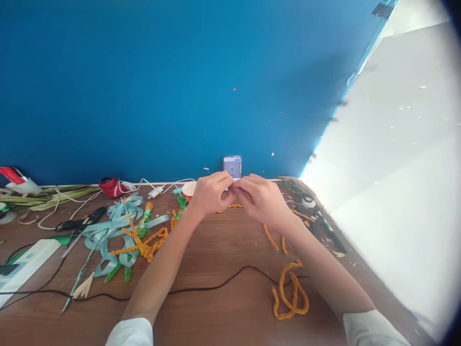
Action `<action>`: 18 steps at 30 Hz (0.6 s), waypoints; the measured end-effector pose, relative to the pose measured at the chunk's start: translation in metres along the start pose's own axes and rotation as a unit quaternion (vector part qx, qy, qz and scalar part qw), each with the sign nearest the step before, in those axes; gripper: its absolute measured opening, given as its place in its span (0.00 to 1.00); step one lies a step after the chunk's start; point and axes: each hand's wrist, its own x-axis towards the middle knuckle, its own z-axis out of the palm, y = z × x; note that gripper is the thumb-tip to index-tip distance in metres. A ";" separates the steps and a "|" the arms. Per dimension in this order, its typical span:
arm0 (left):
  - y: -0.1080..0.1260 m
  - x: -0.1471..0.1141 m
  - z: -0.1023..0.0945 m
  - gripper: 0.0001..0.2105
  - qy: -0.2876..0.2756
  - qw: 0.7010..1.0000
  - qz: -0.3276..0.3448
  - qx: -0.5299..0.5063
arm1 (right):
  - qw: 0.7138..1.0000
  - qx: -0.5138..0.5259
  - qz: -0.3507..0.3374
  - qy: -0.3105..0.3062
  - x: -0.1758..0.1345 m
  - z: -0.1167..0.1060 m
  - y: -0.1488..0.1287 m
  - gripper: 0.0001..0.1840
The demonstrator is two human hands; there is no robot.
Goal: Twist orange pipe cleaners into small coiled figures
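An orange cord [236,205] shows in part just below the left hand [212,192] and right hand [261,197], whose bent fingertips meet, drawn in narrow, above the table [223,254], though whether they grip it I cannot tell. Right behind them a phone [232,166] leans against the blue wall [180,86], with a cup [188,189] just beside the left hand. Farther out, pale blue ribbon [104,230] and an orange bundle [146,250] lie left, a loose loop [304,300] lies near the right forearm, and a black cable [201,289] crosses the front.

Phone [232,162] against wall [180,96], ribbon [115,216] left on table [223,250], cord loop [296,290] right
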 end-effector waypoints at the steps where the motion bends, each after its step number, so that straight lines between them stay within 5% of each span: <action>1: 0.000 0.000 0.000 0.06 -0.004 1.000 0.001 0.004 | 1.000 -0.011 0.009 -0.002 0.000 0.001 0.000 0.09; 10: 0.007 0.003 0.001 0.07 0.002 0.994 -0.063 -0.095 | 0.997 -0.082 0.003 0.014 -0.002 0.004 0.004 0.14; 18: 0.021 0.012 -0.003 0.08 0.061 0.932 -0.216 -0.285 | 0.980 -0.161 -0.069 0.091 0.002 0.008 0.008 0.16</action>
